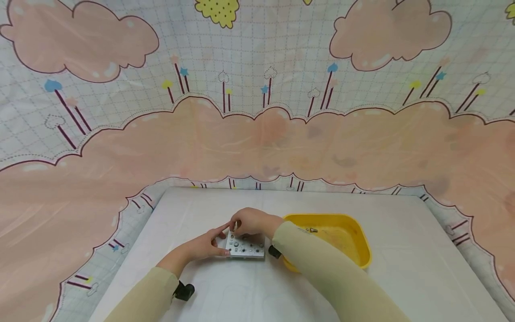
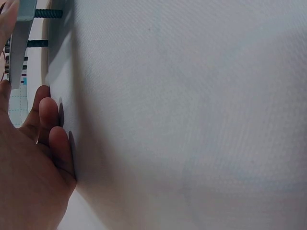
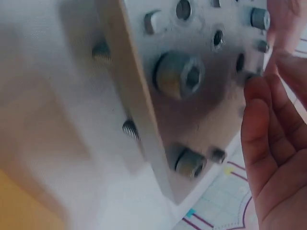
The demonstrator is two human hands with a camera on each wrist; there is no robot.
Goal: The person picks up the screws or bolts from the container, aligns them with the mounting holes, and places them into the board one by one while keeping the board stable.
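Head view: a flat metal plate (image 1: 245, 245) studded with bolts lies on the white table (image 1: 402, 250), just left of a yellow plastic tray (image 1: 362, 250). The left hand (image 1: 205, 245) pinches its near-left edge; the right hand (image 1: 251, 222) curls over the far edge.

Left wrist: the plate edge (image 2: 21, 38) is cut off, with threaded ends below.

Right wrist: blurred socket-head bolts (image 3: 180, 74); the fingertips (image 3: 261, 103) seemingly touch the plate.

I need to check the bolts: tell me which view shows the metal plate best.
The right wrist view: the metal plate fills it, with socket-head bolts and threaded holes plain. The head view shows the whole plate between both hands, but small. The left wrist view catches only its edge and two bolt ends.
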